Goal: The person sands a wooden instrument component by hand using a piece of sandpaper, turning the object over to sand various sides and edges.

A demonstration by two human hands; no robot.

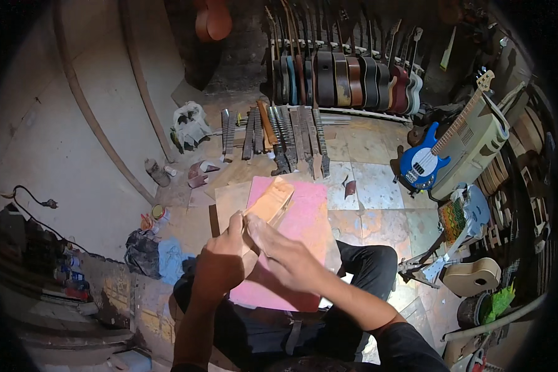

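Observation:
A pale, shaped wooden piece slants away from me over a pink board at my lap. Its far end is broad and squared, while the near part is mostly covered by my hands. My left hand grips it from the left, thumb pointing up along the side. From the right, my right hand lies against it with fingers straight and close together. Whether a thin sheet sits under those fingers is hidden. Below the pink board, a tan wooden board sticks out on the left.
Several fretted guitar necks lie on the tiled floor ahead, before a rack of guitars. A blue bass guitar leans at right, above an acoustic guitar body. Sandpaper scraps and an open can lie nearby.

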